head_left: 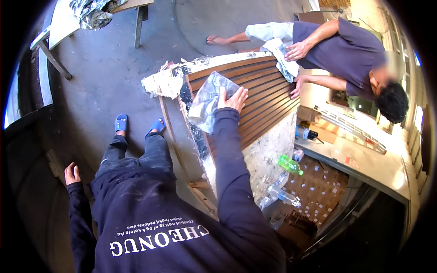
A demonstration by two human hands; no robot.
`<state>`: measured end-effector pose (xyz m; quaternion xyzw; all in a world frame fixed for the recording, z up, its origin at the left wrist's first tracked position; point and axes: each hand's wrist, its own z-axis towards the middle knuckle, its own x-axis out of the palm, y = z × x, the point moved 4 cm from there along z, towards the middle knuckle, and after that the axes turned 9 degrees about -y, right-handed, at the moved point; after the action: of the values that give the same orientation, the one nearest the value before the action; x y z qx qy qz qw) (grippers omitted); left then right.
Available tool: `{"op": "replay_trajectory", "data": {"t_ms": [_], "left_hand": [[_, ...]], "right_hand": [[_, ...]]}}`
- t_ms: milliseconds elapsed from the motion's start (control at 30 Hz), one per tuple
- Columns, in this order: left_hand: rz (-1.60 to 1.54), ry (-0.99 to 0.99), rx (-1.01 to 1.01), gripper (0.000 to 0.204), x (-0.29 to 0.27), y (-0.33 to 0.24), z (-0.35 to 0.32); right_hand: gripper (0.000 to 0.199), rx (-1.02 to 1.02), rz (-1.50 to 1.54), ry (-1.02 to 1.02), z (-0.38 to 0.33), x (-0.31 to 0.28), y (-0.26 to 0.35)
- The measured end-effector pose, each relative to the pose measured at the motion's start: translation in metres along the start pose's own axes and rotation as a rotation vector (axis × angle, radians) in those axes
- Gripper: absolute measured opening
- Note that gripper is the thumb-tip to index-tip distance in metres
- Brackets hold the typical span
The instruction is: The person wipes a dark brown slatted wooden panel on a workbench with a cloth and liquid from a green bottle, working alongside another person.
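My right hand (233, 99) lies with its fingers spread over the edge of a crumpled grey cloth (205, 101), pressing it onto a brown slatted panel (259, 93). Part of the cloth droops past the panel's near left end. Beneath the panel is a worktop spattered with white (268, 139). Away from the work, my left hand (72, 174) hangs low at my side, empty, its fingers loosely apart. Across the panel a co-worker (339, 48) bends over its far end, one hand at a pale blue cloth (284, 59) and the other on the panel's edge.
A ragged off-white bundle (163, 84) sits at the worktop's left corner. On the right are a green bottle (290, 164), a clear bottle (284, 195) and a long bench (364, 166). Another table (66, 25) with crumpled plastic stands at the upper left.
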<state>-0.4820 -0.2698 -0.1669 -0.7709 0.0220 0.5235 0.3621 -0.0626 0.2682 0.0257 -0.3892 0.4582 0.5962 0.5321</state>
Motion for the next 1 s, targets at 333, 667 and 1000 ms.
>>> {"op": "replay_trajectory", "data": {"t_ms": [333, 667, 1000], "left_hand": [[0.109, 0.008, 0.029, 0.024, 0.008, 0.040, 0.024], [0.012, 0.023, 0.178, 0.025, -0.019, -0.035, 0.046], [0.173, 0.070, 0.120, 0.026, -0.014, 0.090, 0.022]], "right_hand": [[0.088, -0.067, 0.033, 0.064, -0.009, -0.010, 0.007], [0.099, -0.179, 0.015, 0.077, -0.043, 0.002, 0.039], [0.092, -0.199, 0.151, 0.059, -0.065, -0.006, 0.024]]}}
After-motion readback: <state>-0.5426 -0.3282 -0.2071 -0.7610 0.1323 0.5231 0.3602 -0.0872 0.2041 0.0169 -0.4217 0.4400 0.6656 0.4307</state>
